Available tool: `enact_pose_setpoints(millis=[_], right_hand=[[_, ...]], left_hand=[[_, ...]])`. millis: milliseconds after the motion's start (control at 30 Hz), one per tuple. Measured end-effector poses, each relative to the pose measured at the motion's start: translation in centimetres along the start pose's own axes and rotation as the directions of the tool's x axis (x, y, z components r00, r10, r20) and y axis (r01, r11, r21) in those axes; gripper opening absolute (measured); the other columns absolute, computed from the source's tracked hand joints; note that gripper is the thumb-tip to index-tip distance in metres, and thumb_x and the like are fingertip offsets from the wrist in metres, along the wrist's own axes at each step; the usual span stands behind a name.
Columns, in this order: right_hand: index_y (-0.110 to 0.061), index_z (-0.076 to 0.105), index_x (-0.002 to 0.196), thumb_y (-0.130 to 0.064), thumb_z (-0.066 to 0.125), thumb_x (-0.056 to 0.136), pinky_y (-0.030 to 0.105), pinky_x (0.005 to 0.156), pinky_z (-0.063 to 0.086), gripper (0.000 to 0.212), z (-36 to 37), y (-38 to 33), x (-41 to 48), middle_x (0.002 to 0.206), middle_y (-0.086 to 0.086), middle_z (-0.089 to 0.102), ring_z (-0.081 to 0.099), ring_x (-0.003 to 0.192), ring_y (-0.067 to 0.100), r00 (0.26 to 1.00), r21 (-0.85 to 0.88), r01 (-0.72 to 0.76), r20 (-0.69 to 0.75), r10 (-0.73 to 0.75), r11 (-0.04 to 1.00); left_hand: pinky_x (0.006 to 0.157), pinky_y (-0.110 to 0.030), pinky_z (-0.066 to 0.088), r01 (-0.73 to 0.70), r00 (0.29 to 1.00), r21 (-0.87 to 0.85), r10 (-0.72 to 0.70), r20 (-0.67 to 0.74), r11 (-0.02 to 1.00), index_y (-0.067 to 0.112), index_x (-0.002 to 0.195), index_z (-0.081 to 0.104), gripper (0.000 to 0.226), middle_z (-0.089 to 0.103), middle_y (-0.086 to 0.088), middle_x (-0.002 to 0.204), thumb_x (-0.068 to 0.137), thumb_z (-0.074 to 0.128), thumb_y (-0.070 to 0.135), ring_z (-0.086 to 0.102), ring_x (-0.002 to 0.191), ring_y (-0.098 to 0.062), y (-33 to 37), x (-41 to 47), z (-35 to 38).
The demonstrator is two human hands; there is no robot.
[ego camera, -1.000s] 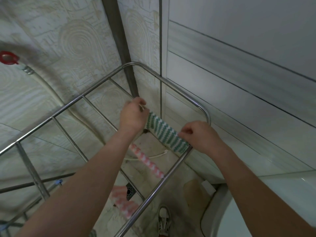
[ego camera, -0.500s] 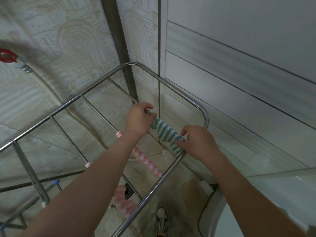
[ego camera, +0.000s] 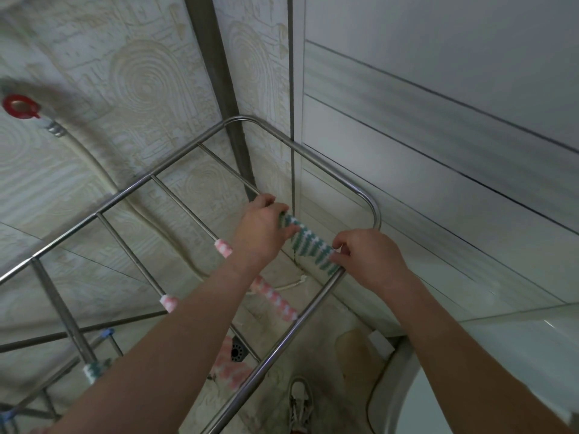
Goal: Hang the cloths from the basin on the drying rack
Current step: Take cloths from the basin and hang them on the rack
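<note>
While green-striped cloth [ego camera: 308,245] drapes drying rack [ego camera: 308,313]: likely soft, light, limp.
Left hand [ego camera: 260,233]: pinches far end.
Right hand [ego camera: 369,258]: pinches near end.
Hold: 2 ends.

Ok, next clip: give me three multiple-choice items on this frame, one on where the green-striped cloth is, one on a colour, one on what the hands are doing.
1. Where is the green-and-white cloth?
A draped on a forearm
B over the drying rack's cross bar nearest the wall corner
C on the floor

2. What colour is the cloth on the next bar toward the person?
A pink and white
B blue
C plain yellow

3. What are the hands doing?
A both hang free
B only one grips the cloth
C the left hand and the right hand each pinch an end of the green-and-white cloth

Key:
1 B, it lies stretched along that bar.
2 A, the pink-and-white cloth shows between the arms.
3 C, fingers of both hands curl onto its ends.
</note>
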State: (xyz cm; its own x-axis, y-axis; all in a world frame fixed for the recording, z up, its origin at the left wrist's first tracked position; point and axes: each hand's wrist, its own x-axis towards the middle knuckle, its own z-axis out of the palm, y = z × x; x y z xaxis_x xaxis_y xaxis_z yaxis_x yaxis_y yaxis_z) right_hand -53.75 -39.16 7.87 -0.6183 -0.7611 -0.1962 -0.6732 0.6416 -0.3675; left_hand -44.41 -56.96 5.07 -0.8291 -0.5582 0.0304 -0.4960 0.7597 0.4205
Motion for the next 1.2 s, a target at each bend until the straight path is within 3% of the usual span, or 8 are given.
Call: enact_pose_setpoints(millis=[200,500,633,733,833,933,1033,1200], right_hand=[[-0.021,0.068,0.104,-0.034,0.048,0.097,0.030,0.065,0.049,0.025,0.0,0.7,-0.6,0.090,0.000,0.070,0.062,0.077,0.018,0.994,-0.068,0.047,0.097,-0.040,0.997],[-0.016,0.058,0.087,-0.024,0.038,0.099,0.027,0.049,0.029,0.024,2.0,-0.5,-1.8,0.067,0.000,0.054,0.055,0.066,0.026,0.996,-0.054,-0.067,-0.069,0.063,0.996],[-0.015,0.047,0.134,-0.025,0.036,0.100,0.032,0.069,0.044,0.037,2.8,-1.3,-3.3,0.118,0.009,0.058,0.061,0.096,0.029,0.992,0.056,-0.067,-0.108,0.073,0.996],[-0.015,0.041,0.138,-0.024,0.039,0.099,0.032,0.072,0.047,0.040,2.8,-2.1,-5.0,0.127,0.006,0.051,0.058,0.094,0.024,0.982,0.121,-0.036,-0.182,0.058,0.992],[-0.015,0.051,0.129,-0.021,0.043,0.097,0.035,0.072,0.050,0.033,2.5,-3.1,-6.9,0.114,0.007,0.058,0.058,0.087,0.022,0.964,0.184,-0.006,-0.261,0.054,0.983],[-0.016,0.057,0.126,-0.020,0.046,0.097,0.036,0.070,0.050,0.031,1.9,-4.7,-9.6,0.094,0.006,0.065,0.058,0.074,0.018,0.954,0.292,-0.021,-0.280,0.107,0.956],[-0.021,0.059,0.125,-0.023,0.048,0.097,0.034,0.064,0.049,0.030,1.9,-6.6,-13.4,0.070,-0.001,0.063,0.055,0.060,0.016,0.939,0.395,-0.062,-0.289,0.188,0.917],[-0.024,0.067,0.106,-0.023,0.051,0.095,0.038,0.074,0.056,0.019,2.4,-9.5,-20.4,0.079,-0.001,0.071,0.066,0.072,0.016,0.875,0.528,-0.093,-0.361,0.323,0.844]], left_hand=[[0.098,-0.031,0.042,0.044,0.999,-0.083,-0.043,0.021,0.996,0.016,0.129,0.055,0.048,0.050,-0.006,0.133,0.085,0.065,0.034,0.053,0.115,-0.022,0.3,-1.9,-1.4],[0.078,-0.041,0.051,-0.073,0.995,0.136,0.062,0.082,0.988,0.014,0.087,0.072,0.020,0.062,-0.006,0.101,0.084,0.059,0.029,0.055,0.096,-0.030,-2.8,-9.2,-2.4],[0.084,-0.037,0.047,-0.098,0.992,0.180,0.081,0.099,0.979,0.014,0.094,0.069,0.028,0.060,-0.003,0.111,0.090,0.051,0.036,0.052,0.107,-0.025,-3.0,-9.9,-2.6],[0.088,-0.038,0.046,-0.115,0.982,0.204,0.081,0.168,0.972,0.018,0.101,0.066,0.056,0.059,-0.004,0.119,0.086,0.025,0.053,0.049,0.114,-0.025,-3.0,-10.3,-2.8],[0.099,-0.034,0.035,-0.111,0.976,0.062,0.097,0.194,0.992,0.016,0.118,0.062,0.053,0.055,-0.013,0.127,0.091,0.032,0.050,0.046,0.121,-0.031,-2.7,-11.1,-3.4],[0.088,-0.031,0.036,-0.185,0.978,-0.139,0.196,0.069,0.973,0.009,0.108,0.066,0.037,0.063,-0.014,0.109,0.093,0.043,0.034,0.057,0.104,-0.032,-2.7,-12.7,-4.7],[0.080,-0.029,0.041,-0.147,0.989,-0.335,0.138,-0.053,0.931,0.011,0.099,0.070,0.021,0.070,-0.009,0.098,0.094,0.053,0.023,0.063,0.093,-0.027,-2.2,-15.4,-5.8],[0.067,-0.037,0.051,-0.134,0.990,-0.608,0.125,-0.058,0.782,0.015,0.079,0.066,0.024,0.066,-0.003,0.068,0.092,0.051,0.029,0.061,0.066,-0.021,-0.3,-20.6,-7.0]])
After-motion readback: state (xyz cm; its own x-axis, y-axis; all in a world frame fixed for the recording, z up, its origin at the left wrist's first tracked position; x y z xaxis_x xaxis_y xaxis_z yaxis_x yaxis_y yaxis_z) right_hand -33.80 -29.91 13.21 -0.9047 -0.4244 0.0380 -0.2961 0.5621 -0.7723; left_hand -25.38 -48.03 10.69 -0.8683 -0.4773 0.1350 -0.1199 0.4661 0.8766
